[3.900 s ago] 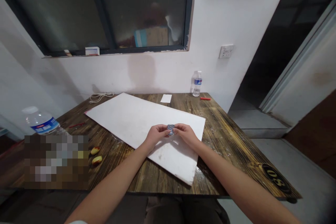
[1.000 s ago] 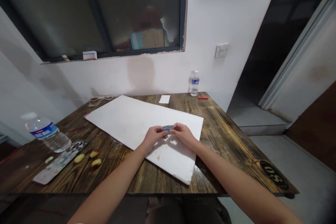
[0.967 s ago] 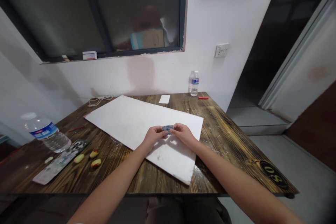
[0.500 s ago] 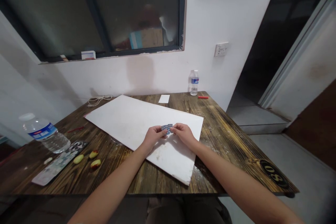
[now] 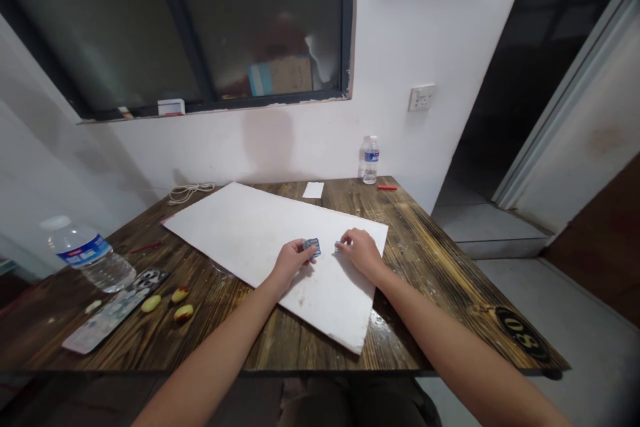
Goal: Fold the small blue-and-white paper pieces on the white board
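On the wooden bench (image 5: 417, 267), a white board (image 5: 240, 227) lies slantwise, and just above its lower middle, near the centre of the frame, I have a small blue-patterned packet (image 5: 311, 247). It looks light and thin, so I'd take it by its edges. Its long axis seems to run roughly across the frame, tipped slightly. My left grip (image 5: 291, 262) pinches it between thumb and fingers; my right grip (image 5: 361, 252) rests just beside it, loosely open and empty.

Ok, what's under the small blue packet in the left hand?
The white board lies below it, with the left hand gripping the packet above. The patch directly beneath is hidden by the packet and hand.
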Motion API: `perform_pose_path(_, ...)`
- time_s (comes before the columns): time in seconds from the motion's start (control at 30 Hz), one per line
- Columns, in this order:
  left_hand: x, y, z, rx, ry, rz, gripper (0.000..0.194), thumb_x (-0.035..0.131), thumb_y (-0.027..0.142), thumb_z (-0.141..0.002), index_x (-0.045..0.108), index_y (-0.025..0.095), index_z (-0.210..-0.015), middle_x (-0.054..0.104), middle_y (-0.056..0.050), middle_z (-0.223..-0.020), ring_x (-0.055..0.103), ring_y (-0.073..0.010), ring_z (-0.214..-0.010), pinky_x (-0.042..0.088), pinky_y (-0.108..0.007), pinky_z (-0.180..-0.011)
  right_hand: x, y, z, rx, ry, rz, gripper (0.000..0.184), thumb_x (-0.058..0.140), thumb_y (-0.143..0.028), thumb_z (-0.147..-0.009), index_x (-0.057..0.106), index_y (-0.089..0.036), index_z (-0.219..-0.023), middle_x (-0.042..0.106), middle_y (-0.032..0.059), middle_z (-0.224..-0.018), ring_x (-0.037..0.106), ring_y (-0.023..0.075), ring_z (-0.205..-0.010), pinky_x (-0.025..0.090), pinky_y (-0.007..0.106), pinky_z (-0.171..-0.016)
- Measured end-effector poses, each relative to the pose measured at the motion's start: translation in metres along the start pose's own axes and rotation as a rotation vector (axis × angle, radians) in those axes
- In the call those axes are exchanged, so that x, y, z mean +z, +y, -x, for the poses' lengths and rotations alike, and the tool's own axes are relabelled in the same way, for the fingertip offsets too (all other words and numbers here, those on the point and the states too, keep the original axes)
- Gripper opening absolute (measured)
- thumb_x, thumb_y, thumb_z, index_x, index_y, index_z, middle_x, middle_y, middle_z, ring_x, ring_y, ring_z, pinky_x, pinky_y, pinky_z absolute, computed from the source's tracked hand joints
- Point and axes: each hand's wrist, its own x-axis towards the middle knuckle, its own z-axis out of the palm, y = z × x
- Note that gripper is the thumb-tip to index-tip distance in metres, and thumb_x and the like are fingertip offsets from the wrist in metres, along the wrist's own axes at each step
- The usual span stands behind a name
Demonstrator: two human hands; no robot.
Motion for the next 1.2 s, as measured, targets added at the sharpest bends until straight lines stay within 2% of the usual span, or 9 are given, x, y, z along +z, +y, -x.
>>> perform_pose_path(0.17,0.0,0.001,0.003,0.022,-0.056,-0.079,0.035,0.078,0.043,-0.062,0.067,0.013,-0.074,0.062,-0.001,-0.061,0.054,-0.0096,-0.052,0.037,-0.019,-0.047,0.006,-0.012,0.002,-0.142,-0.098,-0.308,0.017,0.067,-0.037,-0.079,0.064,-0.021,-0.077,0.062,0.0019,-0.079,0.052,0.0161,-0.075,0.039,0.028,-0.069)
perform_pose_path(0.3,0.0,-0.001,0.003,0.025,-0.114,-0.108,0.036,0.078,0.045,-0.063,0.066,0.012,-0.071,0.062,-0.001,-0.058,0.051,-0.0087,-0.05,0.036,-0.02,-0.048,0.013,-0.017,0.006,-0.085,-0.213,-0.463,0.025,0.067,-0.044,-0.075,0.062,-0.019,-0.071,0.058,-0.0013,-0.069,0.048,0.013,-0.064,0.037,0.025,-0.06)
perform_pose_path(0.43,-0.001,-0.001,0.001,0.03,-0.139,-0.108,0.036,0.076,0.045,-0.065,0.07,0.012,-0.078,0.066,-0.004,-0.063,0.053,-0.0099,-0.052,0.039,-0.021,-0.05,0.015,-0.014,0.005,0.006,-0.238,-0.543,0.029,0.065,-0.046,-0.074,0.06,-0.018,-0.068,0.053,-0.0034,-0.061,0.045,0.0117,-0.058,0.034,0.024,-0.056)
perform_pose_path(0.77,-0.003,-0.005,-0.001,0.05,-0.078,-0.07,0.029,0.074,0.039,-0.068,0.071,0.012,-0.081,0.068,-0.005,-0.067,0.058,-0.011,-0.056,0.042,-0.021,-0.052,0.011,-0.011,0.002,0.017,-0.143,-0.524,0.021,0.059,-0.038,-0.077,0.066,-0.019,-0.073,0.063,0.0005,-0.071,0.055,0.0156,-0.07,0.041,0.027,-0.067)
perform_pose_path(1.0,0.0,-0.001,0.0,0.019,-0.034,-0.033,0.031,0.077,0.039,-0.064,0.07,0.013,-0.08,0.069,-0.005,-0.07,0.061,-0.0125,-0.058,0.044,-0.021,-0.05,0.009,-0.011,0.0,-0.009,-0.143,-0.481,0.019,0.059,-0.036,-0.078,0.066,-0.019,-0.074,0.061,-0.0001,-0.07,0.053,0.014,-0.065,0.041,0.025,-0.063)
perform_pose_path(1.2,0.0,0.004,0.004,0.041,-0.088,-0.059,0.03,0.078,0.04,-0.064,0.068,0.014,-0.074,0.067,-0.004,-0.063,0.058,-0.0117,-0.054,0.043,-0.022,-0.051,0.008,-0.016,0.004,-0.016,-0.173,-0.458,0.018,0.064,-0.037,-0.074,0.063,-0.019,-0.069,0.059,-0.0009,-0.068,0.049,0.0126,-0.062,0.038,0.025,-0.061)
